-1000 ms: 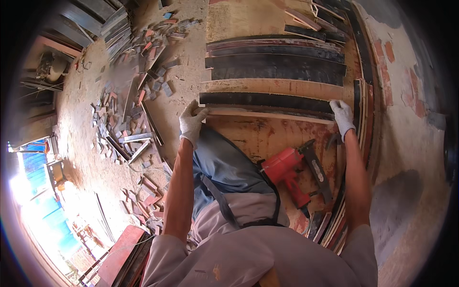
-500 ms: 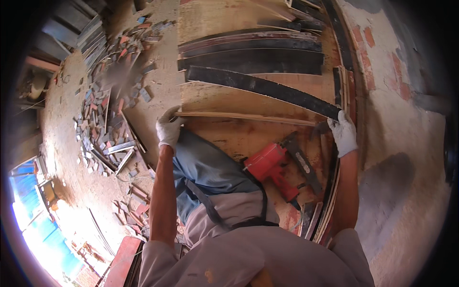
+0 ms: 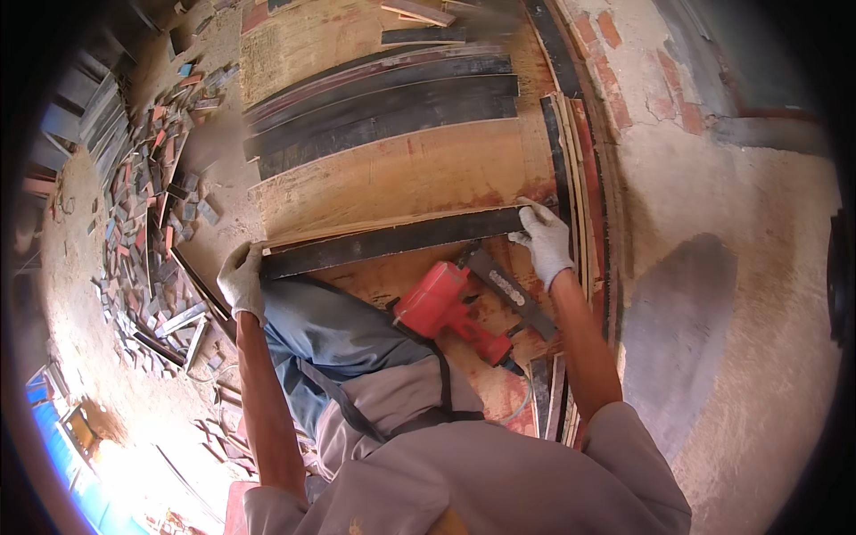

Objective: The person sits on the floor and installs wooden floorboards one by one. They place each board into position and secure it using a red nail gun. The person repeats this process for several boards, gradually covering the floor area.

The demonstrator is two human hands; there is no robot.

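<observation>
Long black board (image 3: 392, 242) spanning the space in front of the person, seen from above, with a hand at each end; its right end lies farther from the body than its left, so it slants gently up to the right across the view. A thin pale strip of wood (image 3: 401, 224) runs along its far edge. Both hands wear pale gloves and are set wide apart. The left hand (image 3: 241, 281) is closed around the left end, the back of the glove facing outward, fingers curled in toward the wood. Its forearm (image 3: 267, 401) rises almost straight from the lower edge, leaning slightly left. The right hand (image 3: 546, 241) pinches the right end, fingers over the far edge and thumb on the near side; its forearm (image 3: 584, 348) angles up and to the left, the elbow out to the side. The board's left part passes just beyond a blue-grey trouser leg (image 3: 334, 316). Whether its underside touches the plywood surface (image 3: 410, 165) cannot be told. Nearer the body than the board's right half, a red nail gun (image 3: 437, 299) lies on its side on that surface. Farther off, several dark boards (image 3: 383, 129) lie side by side. Narrow strips (image 3: 575, 169) line the right edge, and small wood offcuts (image 3: 165, 205) litter the floor at left.
</observation>
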